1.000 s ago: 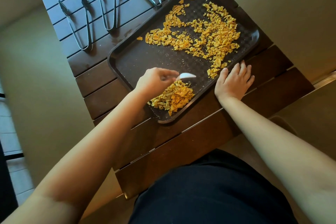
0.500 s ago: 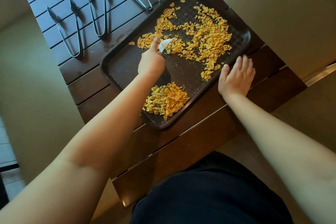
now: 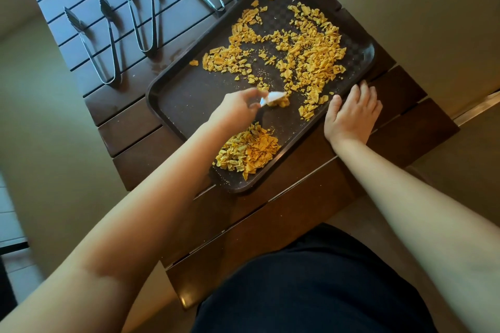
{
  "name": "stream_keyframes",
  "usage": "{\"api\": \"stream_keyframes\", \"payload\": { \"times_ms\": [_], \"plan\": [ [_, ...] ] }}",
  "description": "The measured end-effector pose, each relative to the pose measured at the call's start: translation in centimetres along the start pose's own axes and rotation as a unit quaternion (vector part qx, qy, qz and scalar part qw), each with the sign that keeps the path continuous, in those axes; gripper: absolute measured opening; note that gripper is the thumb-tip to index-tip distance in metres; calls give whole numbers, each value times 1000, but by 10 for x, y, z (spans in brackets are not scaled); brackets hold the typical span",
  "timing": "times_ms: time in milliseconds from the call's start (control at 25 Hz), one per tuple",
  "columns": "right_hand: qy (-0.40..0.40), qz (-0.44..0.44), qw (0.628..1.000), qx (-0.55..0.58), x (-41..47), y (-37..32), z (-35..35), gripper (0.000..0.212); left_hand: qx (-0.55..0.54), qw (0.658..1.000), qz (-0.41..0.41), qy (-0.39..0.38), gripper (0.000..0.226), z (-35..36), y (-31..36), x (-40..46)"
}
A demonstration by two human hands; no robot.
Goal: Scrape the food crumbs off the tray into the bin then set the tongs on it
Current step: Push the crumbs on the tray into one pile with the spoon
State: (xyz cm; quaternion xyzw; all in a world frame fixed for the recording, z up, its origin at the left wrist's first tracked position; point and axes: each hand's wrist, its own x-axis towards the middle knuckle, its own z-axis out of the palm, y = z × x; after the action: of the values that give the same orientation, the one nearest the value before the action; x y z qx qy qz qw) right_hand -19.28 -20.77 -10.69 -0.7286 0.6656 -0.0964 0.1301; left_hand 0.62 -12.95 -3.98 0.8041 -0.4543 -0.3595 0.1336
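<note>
Here, unlabelled tray (image 3: 173, 94), crumbs (image 3: 303, 54), tongs (image 3: 108, 43)

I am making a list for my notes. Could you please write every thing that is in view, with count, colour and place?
dark brown plastic tray: one, on the table, centre
orange food crumbs: many, scattered on the tray's far part; one gathered pile at its near corner
small white scraper: one, over the tray, pushing crumbs
metal tongs: four pairs, silver, on the table beyond the tray
dark wooden slatted table: one, under everything
left hand: holds the scraper
right hand: flat at the tray's right edge
</note>
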Motion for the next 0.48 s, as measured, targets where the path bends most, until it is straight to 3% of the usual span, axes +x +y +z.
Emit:
{"api": "stream_keyframes", "payload": {
  "times_ms": [160, 360, 480],
  "plan": [
    [4, -6, 1000, 1, 0, -1, 0, 65, -13, 1000, 16, -17, 37, -1, -10, -13],
    [8, -8, 1000, -1, 0, -1, 0, 66, -136, 974, -92, 156, 41, -20, -14, 7],
    [10, -8, 1000, -1, 0, -1, 0, 66, -132, 971, -115, 164, 38, -24, -15, 16]
  ]
}}
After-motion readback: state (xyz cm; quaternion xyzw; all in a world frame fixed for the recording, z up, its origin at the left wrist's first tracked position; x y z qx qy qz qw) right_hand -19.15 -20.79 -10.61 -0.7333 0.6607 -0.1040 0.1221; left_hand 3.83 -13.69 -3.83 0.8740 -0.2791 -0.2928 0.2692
